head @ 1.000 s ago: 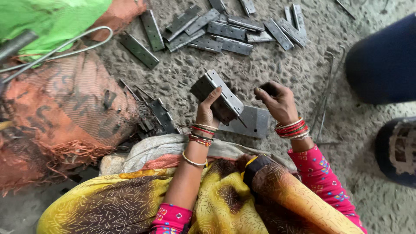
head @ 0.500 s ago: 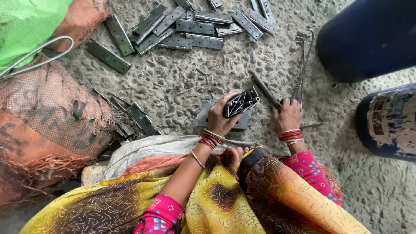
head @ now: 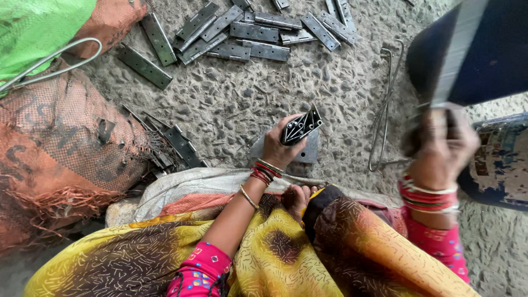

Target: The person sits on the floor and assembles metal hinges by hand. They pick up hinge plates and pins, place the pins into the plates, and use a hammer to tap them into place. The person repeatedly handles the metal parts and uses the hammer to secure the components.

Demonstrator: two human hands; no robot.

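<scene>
Hinge: your left hand (head: 279,147) holds a dark metal hinge (head: 301,127) with punched holes, edge down on the grey metal block (head: 308,152) in front of your knees.
Left fingers: curled tight around the hinge's near end, pinching it from both sides.
Right hand: your right hand (head: 440,144) is raised to the right of the block, blurred; its fingers wrap a long flat metal bar (head: 459,52) that stands up toward the camera.
Left of the block: a fan of loose hinges (head: 170,144) by an orange mesh sack (head: 60,137).
Beyond the block: a pile of flat hinge plates (head: 247,30) on the rough concrete floor (head: 236,93).
Right of the block: bent wire rods (head: 385,104), then a blue drum (head: 495,159).
</scene>
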